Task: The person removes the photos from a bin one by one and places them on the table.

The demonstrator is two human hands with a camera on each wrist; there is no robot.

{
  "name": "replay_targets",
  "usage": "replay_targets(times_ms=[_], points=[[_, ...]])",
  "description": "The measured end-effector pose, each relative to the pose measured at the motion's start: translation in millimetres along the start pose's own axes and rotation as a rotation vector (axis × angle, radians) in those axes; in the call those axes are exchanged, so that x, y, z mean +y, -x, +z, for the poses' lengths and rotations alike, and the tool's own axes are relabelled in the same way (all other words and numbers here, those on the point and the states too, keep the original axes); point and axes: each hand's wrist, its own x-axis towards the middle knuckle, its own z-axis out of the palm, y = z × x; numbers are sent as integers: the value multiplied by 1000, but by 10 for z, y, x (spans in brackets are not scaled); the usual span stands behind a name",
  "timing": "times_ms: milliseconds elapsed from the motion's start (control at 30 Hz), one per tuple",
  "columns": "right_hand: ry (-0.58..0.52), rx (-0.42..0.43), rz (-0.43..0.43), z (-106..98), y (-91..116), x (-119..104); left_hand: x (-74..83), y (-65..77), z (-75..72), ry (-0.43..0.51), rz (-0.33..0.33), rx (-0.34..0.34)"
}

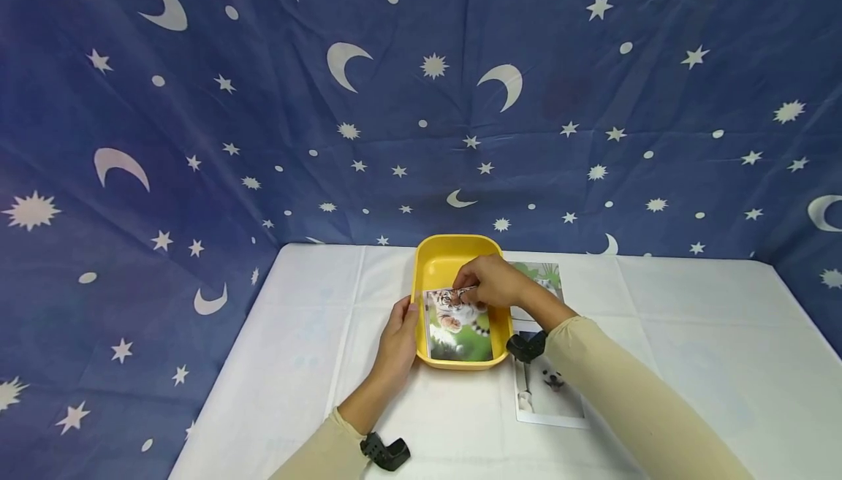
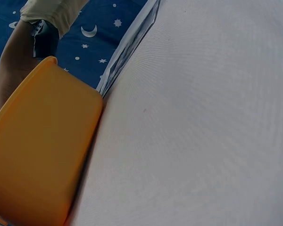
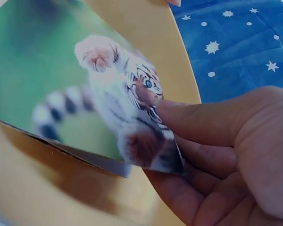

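A yellow plastic tray (image 1: 447, 248) stands on the white-covered table. My left hand (image 1: 397, 337) grips its left side, thumb at the rim. Over the tray, my right hand (image 1: 493, 280) pinches the top edge of a tiger cub photo (image 1: 460, 334). Seen from the right wrist, the thumb lies on the picture (image 3: 61, 42) with the fingers behind it, and the held edge bends upward. Beneath it another card (image 3: 101, 165) shows its edge inside the tray. The left wrist view shows the tray's outer wall (image 2: 42, 141), with the right forearm behind it.
Right of the tray lies a photo of a white dog (image 1: 552, 392), partly under the right sleeve. Above it is a photo with green leaves (image 1: 549, 273), partly covered by the right arm. A blue curtain (image 1: 421, 100) with moons and stars hangs behind the table.
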Motion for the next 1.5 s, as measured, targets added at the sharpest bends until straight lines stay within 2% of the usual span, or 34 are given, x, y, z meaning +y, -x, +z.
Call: replay_targets(times_ms=[233,500,900,1167,1500], points=[[21,-49,-16,-35,34,11,-21,-11,0,-2,-13,2],[-44,-51,-11,-41,38,43,-22,-17,-2,2,2,-5],[-71,-43,-3,-46,46,67,1,-2,1,9,-15,-10],[-144,-35,-11,-28,50,68,12,4,-3,-7,-24,2],[-143,-53,-6,-45,47,78,0,-6,0,3,-21,4]])
